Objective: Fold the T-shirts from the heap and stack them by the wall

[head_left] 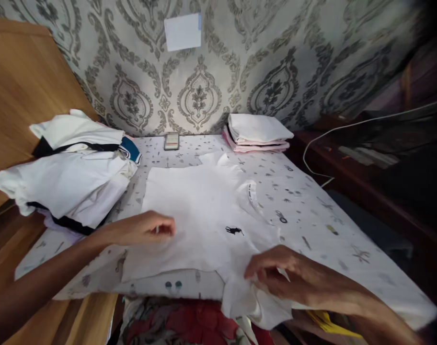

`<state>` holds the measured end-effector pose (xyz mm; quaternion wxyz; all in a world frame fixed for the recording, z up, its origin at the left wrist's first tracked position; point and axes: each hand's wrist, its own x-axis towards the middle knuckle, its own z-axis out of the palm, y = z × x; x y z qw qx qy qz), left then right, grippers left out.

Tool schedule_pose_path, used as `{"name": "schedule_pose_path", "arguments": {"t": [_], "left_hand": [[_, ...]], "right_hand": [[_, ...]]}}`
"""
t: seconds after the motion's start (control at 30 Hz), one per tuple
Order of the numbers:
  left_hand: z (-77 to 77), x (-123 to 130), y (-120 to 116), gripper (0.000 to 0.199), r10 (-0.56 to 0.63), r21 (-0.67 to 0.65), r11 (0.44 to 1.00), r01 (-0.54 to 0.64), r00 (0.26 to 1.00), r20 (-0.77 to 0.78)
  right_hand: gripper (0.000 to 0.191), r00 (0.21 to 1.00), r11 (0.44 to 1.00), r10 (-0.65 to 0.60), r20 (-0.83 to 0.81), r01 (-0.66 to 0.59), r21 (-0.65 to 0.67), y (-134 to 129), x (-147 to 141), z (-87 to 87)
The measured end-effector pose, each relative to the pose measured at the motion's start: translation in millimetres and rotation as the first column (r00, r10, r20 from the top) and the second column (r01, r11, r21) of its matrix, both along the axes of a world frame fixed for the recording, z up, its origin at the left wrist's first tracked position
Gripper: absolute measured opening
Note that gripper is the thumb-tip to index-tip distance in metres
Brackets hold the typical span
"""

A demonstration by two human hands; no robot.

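Observation:
A white T-shirt [200, 206] lies spread sideways, its neckline toward the right and a small black horse-and-rider logo on the chest. My left hand [152, 227] is over the lower part of the shirt with its fingers curled in; no cloth shows between them. At the near sleeve, which droops over the front edge, my right hand [276, 270] has its fingers bent around the white cloth. Its fingertips are partly hidden by the hand itself.
A loose heap of clothes [74, 177] sits at the left beside a wooden panel [28, 91]. Folded clothes [259, 129] are stacked at the back right. A small framed item [171, 141] stands by the wall. A white cable [308, 148] runs along the right.

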<state>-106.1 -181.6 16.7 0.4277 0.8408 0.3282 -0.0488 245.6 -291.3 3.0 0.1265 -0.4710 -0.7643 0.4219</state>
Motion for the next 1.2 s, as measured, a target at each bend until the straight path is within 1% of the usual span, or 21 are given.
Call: {"name": "schedule_pose_path", "arguments": {"t": [0.03, 0.07, 0.1, 0.13, 0.2, 0.27, 0.3, 0.37, 0.43, 0.5, 0.53, 0.57, 0.63, 0.67, 0.73, 0.8, 0.83, 0.97, 1.07, 1.1, 1.2], "left_hand": [[-7.8, 4.6, 6.7, 0.028, 0.097, 0.115, 0.988, -0.104, 0.993, 0.063], [-16.7, 11.3, 13.0, 0.032, 0.181, 0.205, 0.957, -0.205, 0.975, 0.128], [-26.3, 19.8, 19.2, 0.037, 0.241, 0.272, 0.918, -0.287, 0.952, 0.188], [-36.3, 29.3, 25.1, 0.042, 0.272, 0.323, 0.884, -0.339, 0.933, 0.236], [-56.9, 46.5, 36.8, 0.053, 0.269, 0.420, 0.834, -0.358, 0.928, 0.258], [-76.4, 52.8, 47.2, 0.063, 0.286, 0.523, 0.787, -0.328, 0.944, 0.163], [-85.1, 49.8, 51.3, 0.068, 0.328, 0.569, 0.758, -0.320, 0.940, 0.092], [-99.5, 31.9, 55.9, 0.076, 0.457, 0.650, 0.686, -0.328, 0.889, -0.034], [-108.6, 5.7, 56.1, 0.080, 0.572, 0.721, 0.605, -0.338, 0.814, -0.098], [-112.8, -16.4, 55.2, 0.080, 0.637, 0.766, 0.549, -0.335, 0.761, -0.123], [-113.5, -22.8, 55.7, 0.080, 0.652, 0.782, 0.528, -0.331, 0.748, -0.123], [-113.7, -25.3, 57.0, 0.080, 0.654, 0.797, 0.509, -0.325, 0.748, -0.112], [-114.1, -18.6, 62.4, 0.079, 0.615, 0.820, 0.479, -0.313, 0.786, -0.059], [-114.6, -11.0, 65.8, 0.079, 0.573, 0.823, 0.480, -0.304, 0.819, -0.032], [-116.6, 7.0, 72.6, 0.077, 0.473, 0.807, 0.524, -0.271, 0.881, -0.011], [-119.5, 20.2, 78.9, 0.077, 0.406, 0.784, 0.575, -0.234, 0.913, -0.026], [-120.9, 23.1, 82.0, 0.076, 0.397, 0.779, 0.586, -0.222, 0.917, -0.037], [-121.5, 13.1, 94.0, 0.077, 0.453, 0.795, 0.566, -0.219, 0.888, -0.078], [-114.6, 1.9, 98.3, 0.075, 0.491, 0.800, 0.559, -0.220, 0.865, -0.106], [-111.7, 0.1, 98.7, 0.075, 0.495, 0.797, 0.562, -0.221, 0.862, -0.110], [-104.2, 0.0, 97.7, 0.074, 0.482, 0.787, 0.576, -0.222, 0.869, -0.108]], "right_hand": [[0.028, 1.000, 0.999, 0.003, -0.015, -0.002, 0.050, 12.1, -10.0, -2.1], [0.030, 1.000, 0.995, 0.008, -0.022, -0.006, 0.104, 25.4, -22.1, -5.2], [0.030, 1.000, 0.985, 0.012, -0.019, -0.008, 0.175, 39.4, -35.6, -9.6], [0.029, 1.000, 0.962, 0.002, -0.005, 0.000, 0.274, 53.1, -49.7, -15.4], [0.027, 0.998, 0.887, -0.009, 0.061, -0.020, 0.462, 76.5, -76.7, -31.6], [0.033, 0.990, 0.822, -0.006, 0.143, -0.077, 0.564, 90.4, -96.8, -51.7], [0.036, 0.984, 0.798, -0.005, 0.177, -0.103, 0.593, 93.2, -103.1, -61.7], [0.041, 0.976, 0.764, 0.000, 0.217, -0.140, 0.630, 91.6, -108.5, -77.7], [0.044, 0.973, 0.749, 0.029, 0.229, -0.173, 0.639, 85.4, -107.5, -84.1], [0.044, 0.970, 0.762, 0.089, 0.227, -0.213, 0.611, 80.9, -105.8, -80.5], [0.044, 0.967, 0.774, 0.119, 0.226, -0.233, 0.588, 80.7, -106.0, -76.5], [0.044, 0.963, 0.787, 0.140, 0.230, -0.249, 0.564, 82.2, -106.9, -72.0], [0.046, 0.958, 0.809, 0.137, 0.252, -0.255, 0.530, 90.2, -110.2, -65.5], [0.048, 0.957, 0.816, 0.109, 0.268, -0.241, 0.526, 96.4, -111.5, -64.6], [0.052, 0.952, 0.822, 0.014, 0.307, -0.186, 0.538, 110.9, -109.9, -68.1], [0.056, 0.931, 0.829, -0.106, 0.349, -0.111, 0.549, 126.0, -99.6, -76.1], [0.058, 0.913, 0.833, -0.167, 0.371, -0.070, 0.549, 133.0, -90.9, -80.4], [0.062, 0.803, 0.831, -0.398, 0.444, 0.110, 0.546, 155.6, -40.3, -89.7], [0.061, 0.712, 0.795, -0.536, 0.454, 0.243, 0.557, 167.4, -2.8, -90.6], [0.060, 0.696, 0.782, -0.562, 0.447, 0.271, 0.561, 170.1, 6.7, -91.4], [0.059, 0.721, 0.770, -0.565, 0.400, 0.288, 0.569, 169.7, 22.4, -95.8]]}}
